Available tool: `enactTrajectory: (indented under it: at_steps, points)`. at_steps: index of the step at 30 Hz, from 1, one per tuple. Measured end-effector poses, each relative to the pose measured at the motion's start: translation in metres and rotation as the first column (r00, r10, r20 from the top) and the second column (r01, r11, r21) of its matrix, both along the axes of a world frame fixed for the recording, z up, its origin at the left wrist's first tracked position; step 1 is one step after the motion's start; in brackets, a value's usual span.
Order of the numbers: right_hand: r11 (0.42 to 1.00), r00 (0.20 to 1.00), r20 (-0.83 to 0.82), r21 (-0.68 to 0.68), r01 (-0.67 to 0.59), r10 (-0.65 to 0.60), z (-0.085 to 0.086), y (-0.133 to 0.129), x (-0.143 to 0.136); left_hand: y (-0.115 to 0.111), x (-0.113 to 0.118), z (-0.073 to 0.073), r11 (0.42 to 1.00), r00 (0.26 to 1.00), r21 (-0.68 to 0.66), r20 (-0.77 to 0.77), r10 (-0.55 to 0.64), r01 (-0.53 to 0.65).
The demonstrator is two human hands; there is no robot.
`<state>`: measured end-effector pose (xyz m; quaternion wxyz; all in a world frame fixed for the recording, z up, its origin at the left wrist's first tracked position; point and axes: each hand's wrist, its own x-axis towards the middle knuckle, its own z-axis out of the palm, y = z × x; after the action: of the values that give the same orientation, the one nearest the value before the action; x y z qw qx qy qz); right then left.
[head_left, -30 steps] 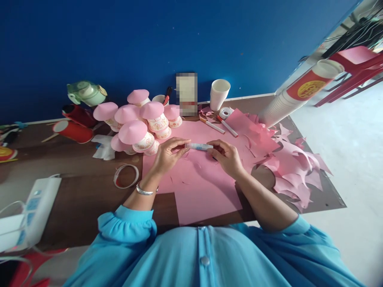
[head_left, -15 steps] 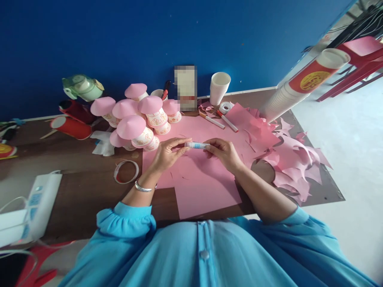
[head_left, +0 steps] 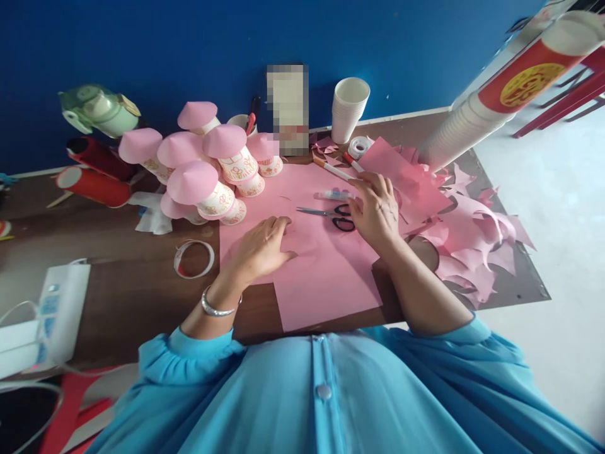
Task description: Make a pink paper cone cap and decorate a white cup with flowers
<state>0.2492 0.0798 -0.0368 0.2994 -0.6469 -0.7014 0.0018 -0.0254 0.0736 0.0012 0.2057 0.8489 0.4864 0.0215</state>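
The left hand now lies flat and released, palm down, on the large pink paper sheet spread over the brown wooden counter; a second ago its fingertips pinched one end of the small white glue stick with the blue label. The right hand has moved up and outward across the sheet and rests with its fingers loosely spread, its fingertips at or just beside the glue stick, which lies on its side on the pink paper and is no longer raised between the two hands; whether the fingers have quite let go of it cannot be told. With the hands parted, a pair of black-handled scissors shows on the sheet, just below the glue stick and beside the right hand. This reads as the glue being set down and the hands being freed. Farther out, a cluster of paper cups topped with pink paper cones stands at the left of the sheet, a ring of tape lies on the bare counter near the left wrist, a stack of white paper cups stands by the blue wall, and a heap of pink paper offcuts lies to the right.
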Motion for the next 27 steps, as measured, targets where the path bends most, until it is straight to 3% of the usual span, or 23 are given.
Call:
enactTrajectory:
  at_steps: [3,11,17,20,22,25,27]
  points:
    - [0.997,0.996,-0.063,0.050,-0.060,0.063,0.004,-0.004,-0.005,0.004,-0.002,-0.003,0.999,0.999,-0.032,0.027,0.020,-0.019]
    - [0.980,0.973,-0.122,0.064,-0.191,0.198,0.009,-0.015,-0.023,-0.002,-0.005,-0.005,0.993,0.999,0.108,0.029,-0.041,0.037]
    - [0.966,0.955,-0.143,0.027,-0.257,0.258,0.008,-0.021,-0.030,-0.004,-0.004,-0.007,0.996,0.999,0.081,0.016,-0.036,0.035]
    - [0.963,0.945,-0.191,0.010,-0.269,0.266,0.007,-0.021,-0.031,-0.001,-0.007,-0.011,0.997,0.996,0.063,0.081,-0.048,0.043]
    - [0.960,0.926,-0.270,-0.014,-0.278,0.265,0.009,-0.021,-0.032,0.001,-0.010,-0.012,1.000,0.987,-0.013,0.161,0.007,-0.005]
    - [0.949,0.846,-0.481,-0.079,-0.305,0.231,0.014,-0.022,-0.034,0.002,-0.012,-0.010,0.964,0.894,-0.224,0.391,0.220,-0.140]
    - [0.925,0.726,-0.665,-0.139,-0.354,0.178,0.019,-0.023,-0.037,0.001,-0.011,-0.005,0.914,0.728,-0.360,0.574,0.375,-0.188]
